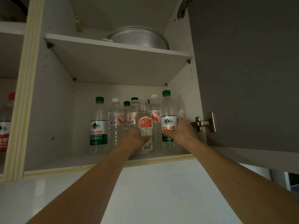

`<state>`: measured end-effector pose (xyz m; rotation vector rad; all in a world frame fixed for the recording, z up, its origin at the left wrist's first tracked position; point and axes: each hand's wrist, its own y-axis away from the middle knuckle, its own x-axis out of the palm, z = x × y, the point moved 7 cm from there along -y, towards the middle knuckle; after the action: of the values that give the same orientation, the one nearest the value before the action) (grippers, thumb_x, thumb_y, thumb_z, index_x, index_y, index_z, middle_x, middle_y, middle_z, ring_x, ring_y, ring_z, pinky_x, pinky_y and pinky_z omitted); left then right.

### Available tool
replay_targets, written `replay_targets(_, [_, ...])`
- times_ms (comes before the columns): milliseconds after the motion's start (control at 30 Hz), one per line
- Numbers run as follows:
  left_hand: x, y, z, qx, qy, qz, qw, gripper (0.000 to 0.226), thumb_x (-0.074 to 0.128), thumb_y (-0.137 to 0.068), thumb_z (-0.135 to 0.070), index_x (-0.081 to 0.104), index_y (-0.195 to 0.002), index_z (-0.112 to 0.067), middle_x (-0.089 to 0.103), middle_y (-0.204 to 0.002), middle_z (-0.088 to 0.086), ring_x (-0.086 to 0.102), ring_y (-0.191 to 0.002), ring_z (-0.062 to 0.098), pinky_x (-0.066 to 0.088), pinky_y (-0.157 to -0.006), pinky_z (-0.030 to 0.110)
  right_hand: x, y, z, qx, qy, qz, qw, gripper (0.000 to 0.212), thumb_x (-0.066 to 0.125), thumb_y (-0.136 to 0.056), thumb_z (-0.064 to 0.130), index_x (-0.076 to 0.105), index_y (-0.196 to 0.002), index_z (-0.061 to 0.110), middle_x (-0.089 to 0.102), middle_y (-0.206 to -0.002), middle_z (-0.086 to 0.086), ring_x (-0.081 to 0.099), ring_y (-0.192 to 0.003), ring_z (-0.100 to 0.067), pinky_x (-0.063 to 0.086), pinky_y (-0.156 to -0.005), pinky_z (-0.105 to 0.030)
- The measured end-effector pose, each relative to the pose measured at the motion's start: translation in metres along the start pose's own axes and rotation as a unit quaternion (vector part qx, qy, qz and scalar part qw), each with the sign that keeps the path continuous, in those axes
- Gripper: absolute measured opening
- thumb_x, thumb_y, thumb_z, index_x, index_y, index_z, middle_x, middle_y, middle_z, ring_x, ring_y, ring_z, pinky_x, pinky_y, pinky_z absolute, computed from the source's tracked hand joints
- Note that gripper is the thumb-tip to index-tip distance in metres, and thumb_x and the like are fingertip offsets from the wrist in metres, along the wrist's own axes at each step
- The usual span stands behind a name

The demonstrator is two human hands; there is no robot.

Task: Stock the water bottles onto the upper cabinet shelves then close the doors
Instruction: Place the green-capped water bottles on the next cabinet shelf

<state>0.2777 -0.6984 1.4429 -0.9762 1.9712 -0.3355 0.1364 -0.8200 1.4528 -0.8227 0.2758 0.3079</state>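
Both my arms reach up into the open upper cabinet. My left hand (136, 139) grips a clear capless bottle with a red and white label (146, 125) standing at the front of the lower shelf (64, 160). My right hand (181, 131) grips a green-capped, green-labelled water bottle (168, 120) at the shelf's right end. Behind them stand several more water bottles, among them a green-labelled one (98, 125) at the left and a white-capped one (115, 122).
The grey cabinet door (246, 75) hangs open on the right, with its metal hinge (205, 122) close to my right hand. A metal pan (137, 38) lies on the shelf above. More bottles (4, 126) show in the neighbouring compartment at the left.
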Motion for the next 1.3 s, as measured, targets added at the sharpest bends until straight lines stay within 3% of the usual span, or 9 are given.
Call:
replay_targets(267, [0.003,0.008,-0.012,0.015,-0.010,0.000,1.000,0.028,0.060,-0.099,-0.022,0.060,-0.127,-0.016,0.064,-0.128,0.008,0.060,-0.119,0.022,0.042,-0.087,0.025,0.003,0.000,-0.001,0.013,0.014,0.008,1.000,0.052,0.082,-0.082,0.029,0.056,-0.125,0.018,0.068,-0.115,-0.005,0.066,-0.096,-0.020,0.057,-0.082,-0.037])
replay_targets(367, [-0.003,0.009,-0.010,0.023,-0.012,0.025,0.999,0.027,0.058,-0.100,-0.025,0.061,-0.126,-0.017,0.065,-0.126,0.005,0.060,-0.112,0.019,0.045,-0.099,0.034,0.006,0.004,0.008,0.033,0.017,0.024,0.999,0.072,0.084,-0.078,0.033,0.045,-0.136,0.016,0.061,-0.125,-0.010,0.063,-0.108,-0.027,0.056,-0.090,-0.047])
replay_targets(433, [-0.019,0.007,-0.003,0.022,-0.017,0.016,0.999,0.019,0.057,-0.100,-0.032,0.064,-0.113,-0.021,0.067,-0.111,0.002,0.060,-0.095,0.014,0.047,-0.091,0.033,0.001,0.009,0.029,0.002,0.091,-0.036,0.995,0.087,0.081,-0.081,0.038,0.030,-0.148,0.016,0.047,-0.141,-0.015,0.051,-0.126,-0.035,0.049,-0.101,-0.052])
replay_targets(567, [-0.080,0.002,0.019,0.025,0.036,-0.123,0.991,0.011,0.061,-0.098,-0.031,0.064,-0.096,-0.021,0.068,-0.089,0.000,0.065,-0.079,0.013,0.052,-0.068,0.029,0.008,0.039,0.109,-0.252,0.146,-0.159,0.943,0.069,0.070,-0.087,0.027,0.038,-0.147,0.018,0.039,-0.146,-0.008,0.036,-0.135,-0.027,0.039,-0.111,-0.044])
replay_targets(733, [-0.158,-0.009,0.050,0.053,-0.041,-0.281,0.957,0.057,0.067,-0.094,-0.027,0.041,-0.143,-0.016,0.061,-0.123,0.010,0.062,-0.105,0.025,0.056,-0.090,0.046,0.071,0.021,0.152,-0.290,0.088,-0.004,0.953,0.050,0.064,-0.094,0.026,0.049,-0.140,0.017,0.045,-0.140,-0.002,0.047,-0.128,-0.018,0.043,-0.101,-0.031])
replay_targets(867, [-0.166,-0.034,0.075,0.025,-0.076,-0.200,0.977,0.104,0.083,-0.078,-0.038,0.014,-0.155,-0.028,0.038,-0.142,0.018,0.045,-0.129,0.037,0.046,-0.103,0.053,0.130,-0.013,0.153,-0.192,0.090,0.100,0.972,0.062,0.069,-0.091,0.027,0.039,-0.144,0.015,0.054,-0.131,-0.013,0.059,-0.114,-0.029,0.054,-0.092,-0.041])
replay_targets(1000, [-0.147,-0.047,0.097,-0.010,-0.023,-0.093,0.995,0.142,0.090,-0.070,-0.033,-0.024,-0.153,-0.035,0.035,-0.155,0.014,0.044,-0.136,0.031,0.040,-0.112,0.050,0.165,-0.036,0.141,-0.118,0.111,0.111,0.980,0.073,0.077,-0.086,0.021,0.033,-0.145,0.012,0.055,-0.133,-0.012,0.057,-0.120,-0.030,0.052,-0.095,-0.041])
replay_targets(1200, [-0.133,-0.054,0.098,0.042,-0.063,-0.015,0.997,0.143,0.085,-0.077,-0.012,-0.038,-0.143,-0.043,0.043,-0.149,0.012,0.054,-0.126,0.025,0.044,-0.110,0.046,0.180,-0.053,0.131,-0.082,0.073,0.166,0.980,0.110,0.083,-0.081,0.018,0.004,-0.158,0.013,0.046,-0.144,-0.016,0.051,-0.129,-0.033,0.047,-0.106,-0.045])
replay_targets(1300, [-0.147,-0.051,0.101,0.010,-0.127,-0.029,0.991,0.140,0.085,-0.077,-0.014,-0.035,-0.140,-0.051,0.038,-0.146,0.017,0.051,-0.125,0.033,0.044,-0.108,0.050,0.186,-0.052,0.128,-0.096,0.069,0.195,0.974,0.105,0.084,-0.078,0.020,0.014,-0.156,0.013,0.048,-0.142,-0.015,0.052,-0.127,-0.032,0.049,-0.104,-0.046])
